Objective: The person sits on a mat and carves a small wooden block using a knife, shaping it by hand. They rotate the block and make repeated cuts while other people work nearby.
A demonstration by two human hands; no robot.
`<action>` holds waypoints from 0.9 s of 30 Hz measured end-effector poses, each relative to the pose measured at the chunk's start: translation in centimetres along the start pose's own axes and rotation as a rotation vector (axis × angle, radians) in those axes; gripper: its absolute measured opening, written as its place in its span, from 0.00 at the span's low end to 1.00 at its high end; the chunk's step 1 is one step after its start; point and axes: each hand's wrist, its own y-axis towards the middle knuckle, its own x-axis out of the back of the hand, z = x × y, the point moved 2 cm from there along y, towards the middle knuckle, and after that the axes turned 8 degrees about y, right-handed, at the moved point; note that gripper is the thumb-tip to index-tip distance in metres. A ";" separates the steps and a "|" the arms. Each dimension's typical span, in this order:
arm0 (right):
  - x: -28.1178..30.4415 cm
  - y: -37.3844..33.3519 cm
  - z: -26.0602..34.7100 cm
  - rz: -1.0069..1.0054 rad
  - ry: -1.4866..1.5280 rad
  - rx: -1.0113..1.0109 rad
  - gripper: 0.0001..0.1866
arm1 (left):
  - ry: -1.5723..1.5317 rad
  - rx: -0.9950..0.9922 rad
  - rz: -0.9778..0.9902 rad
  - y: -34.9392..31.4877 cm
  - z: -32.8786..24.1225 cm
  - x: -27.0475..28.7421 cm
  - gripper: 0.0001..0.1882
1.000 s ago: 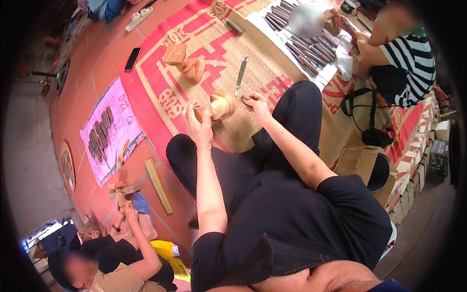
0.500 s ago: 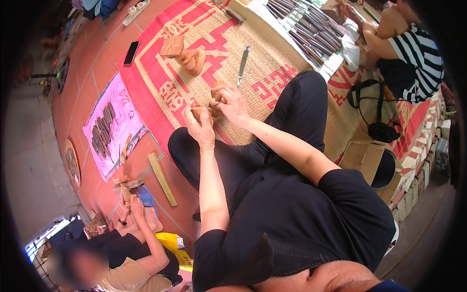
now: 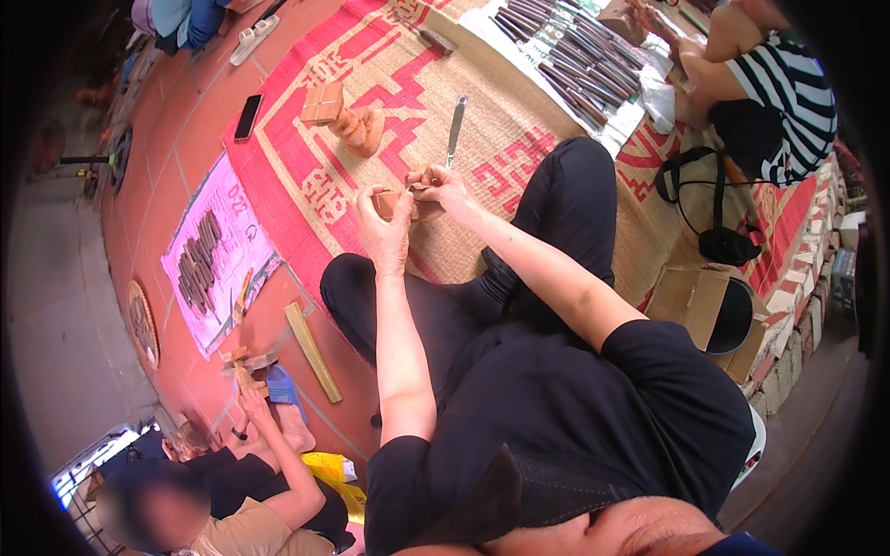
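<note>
Left hand (image 3: 385,232) and right hand (image 3: 447,188) both closed around one small brown carved wooden piece (image 3: 400,204), held between them above the red-and-tan woven mat (image 3: 519,157), in front of the black-trousered knees. Flat metal blade tool (image 3: 454,130) lies on the mat just beyond; brown carved wooden figure (image 3: 345,119) farther left; row of dark chisels (image 3: 565,51) on white cloth, well apart.

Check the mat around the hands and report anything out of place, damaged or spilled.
Nothing stands out. Both the left hand and right hand hold a small wooden piece above the woven mat. A metal tool lies flat beside a carved wooden figure, also lying down. No spill shows.
</note>
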 end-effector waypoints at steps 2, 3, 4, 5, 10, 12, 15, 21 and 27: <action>1.8 0.8 0.8 -0.045 -0.230 -0.009 0.09 | 0.005 -0.026 -0.002 -0.2 0.2 0.2 0.22; 2.2 1.2 1.7 -0.064 -0.346 -0.009 0.10 | -0.009 -0.057 -0.012 -0.2 0.5 0.2 0.22; 2.1 1.5 2.1 -0.090 -0.336 -0.090 0.10 | -0.023 -0.088 -0.023 -0.1 0.8 0.3 0.22; 1.5 1.7 2.2 -0.072 -0.162 -0.098 0.09 | 0.017 -0.106 -0.012 -0.2 1.1 0.4 0.21; -0.2 0.2 0.9 0.136 -0.099 -0.029 0.07 | -0.139 -0.029 0.006 -0.8 1.9 0.8 0.21; -0.3 0.8 1.3 0.181 -0.201 -0.015 0.07 | -0.193 -0.004 0.006 -0.8 2.6 1.1 0.22; 1.1 1.8 2.4 0.086 -0.420 -0.069 0.07 | -0.328 0.092 0.010 -1.3 4.6 1.1 0.22; 0.3 0.7 0.4 0.213 -0.420 0.283 0.08 | -0.352 0.077 0.028 -1.4 5.1 1.7 0.22; 1.0 1.0 1.8 -0.003 -0.152 -0.185 0.09 | 0.022 0.001 0.082 -0.5 2.6 2.0 0.24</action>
